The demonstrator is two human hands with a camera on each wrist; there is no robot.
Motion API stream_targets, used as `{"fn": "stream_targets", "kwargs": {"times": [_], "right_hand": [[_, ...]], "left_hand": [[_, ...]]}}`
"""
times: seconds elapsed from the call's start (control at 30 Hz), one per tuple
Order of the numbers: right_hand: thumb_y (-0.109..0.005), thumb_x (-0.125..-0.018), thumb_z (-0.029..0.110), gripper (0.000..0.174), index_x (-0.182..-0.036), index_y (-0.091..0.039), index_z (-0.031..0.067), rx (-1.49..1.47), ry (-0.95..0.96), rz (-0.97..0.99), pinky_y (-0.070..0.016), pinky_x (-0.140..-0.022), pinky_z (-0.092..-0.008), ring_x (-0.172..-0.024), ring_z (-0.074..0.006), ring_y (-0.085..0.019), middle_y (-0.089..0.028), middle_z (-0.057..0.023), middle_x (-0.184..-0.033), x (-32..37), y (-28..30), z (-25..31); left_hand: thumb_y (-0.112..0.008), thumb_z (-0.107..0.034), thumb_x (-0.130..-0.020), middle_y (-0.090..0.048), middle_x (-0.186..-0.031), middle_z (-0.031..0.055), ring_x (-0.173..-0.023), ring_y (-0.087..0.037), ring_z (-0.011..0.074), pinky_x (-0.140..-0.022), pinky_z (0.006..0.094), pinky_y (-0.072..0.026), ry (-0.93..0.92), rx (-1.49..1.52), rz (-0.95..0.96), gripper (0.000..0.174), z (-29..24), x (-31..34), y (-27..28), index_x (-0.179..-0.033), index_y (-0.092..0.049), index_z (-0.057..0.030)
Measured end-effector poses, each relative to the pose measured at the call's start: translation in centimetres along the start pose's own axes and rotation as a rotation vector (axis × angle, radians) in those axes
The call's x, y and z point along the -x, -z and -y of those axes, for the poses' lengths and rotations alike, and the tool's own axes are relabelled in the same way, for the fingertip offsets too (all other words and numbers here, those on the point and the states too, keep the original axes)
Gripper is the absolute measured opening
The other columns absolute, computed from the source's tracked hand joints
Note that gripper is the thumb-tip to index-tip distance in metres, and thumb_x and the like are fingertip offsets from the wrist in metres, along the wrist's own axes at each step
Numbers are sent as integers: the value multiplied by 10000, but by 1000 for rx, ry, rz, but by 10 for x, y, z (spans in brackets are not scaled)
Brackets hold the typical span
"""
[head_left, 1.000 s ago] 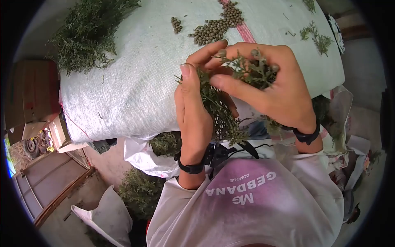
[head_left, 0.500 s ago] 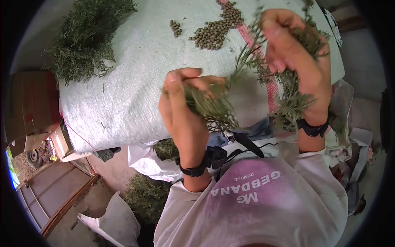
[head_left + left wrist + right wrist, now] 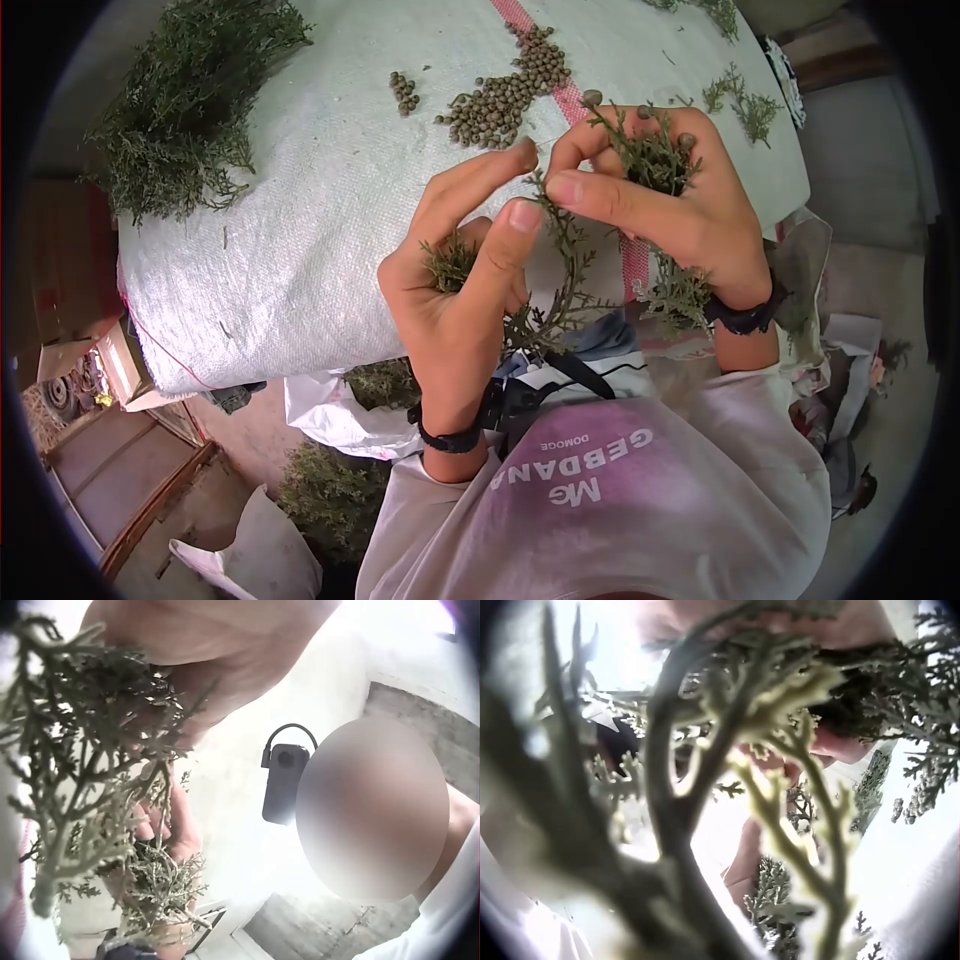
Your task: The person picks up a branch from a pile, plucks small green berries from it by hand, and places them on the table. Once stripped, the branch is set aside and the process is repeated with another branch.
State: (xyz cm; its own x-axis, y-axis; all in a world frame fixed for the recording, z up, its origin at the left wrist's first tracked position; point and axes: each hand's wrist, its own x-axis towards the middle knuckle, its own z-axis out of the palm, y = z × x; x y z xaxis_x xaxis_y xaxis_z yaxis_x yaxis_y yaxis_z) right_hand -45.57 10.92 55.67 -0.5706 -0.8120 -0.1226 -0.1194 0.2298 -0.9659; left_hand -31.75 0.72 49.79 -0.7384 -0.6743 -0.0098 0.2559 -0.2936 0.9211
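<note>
In the head view the left hand (image 3: 455,290) curls round a green sprig (image 3: 452,262), its thumb and index finger raised near the other hand. The right hand (image 3: 690,210) holds a bunch of sprigs (image 3: 655,160) with round brown cones in its palm, and its thumb and index fingertip pinch the tip of a thin branch (image 3: 572,265) that hangs between the hands. Foliage (image 3: 82,772) fills the left side of the left wrist view. Blurred stems (image 3: 679,817) cover much of the right wrist view.
Both hands are above a white woven sack (image 3: 300,210). On it lie a pile of brown cones (image 3: 500,105), a small cone cluster (image 3: 404,92), a large heap of greenery (image 3: 190,110) and loose sprigs (image 3: 750,105). More greenery (image 3: 335,490) stands below by a white bag (image 3: 255,550).
The hands were close together, then moved apart with the right hand swinging up and right. Now they are close again, and the right fingertips have come back down to the branch between them.
</note>
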Motion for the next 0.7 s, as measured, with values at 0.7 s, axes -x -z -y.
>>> {"fn": "stream_targets", "kwargs": {"times": [0.7], "right_hand": [[-651, -918, 133, 249, -1120, -619, -10, 88, 106, 68, -382, -592, -166, -649, -10, -530, -500, 80, -627, -53, -9, 14]], "left_hand": [[-518, -90, -973, -664, -1071, 211, -505, -488, 57, -502, 212, -440, 58, 262, -138, 117, 13, -17, 25, -964, -537, 26]]}}
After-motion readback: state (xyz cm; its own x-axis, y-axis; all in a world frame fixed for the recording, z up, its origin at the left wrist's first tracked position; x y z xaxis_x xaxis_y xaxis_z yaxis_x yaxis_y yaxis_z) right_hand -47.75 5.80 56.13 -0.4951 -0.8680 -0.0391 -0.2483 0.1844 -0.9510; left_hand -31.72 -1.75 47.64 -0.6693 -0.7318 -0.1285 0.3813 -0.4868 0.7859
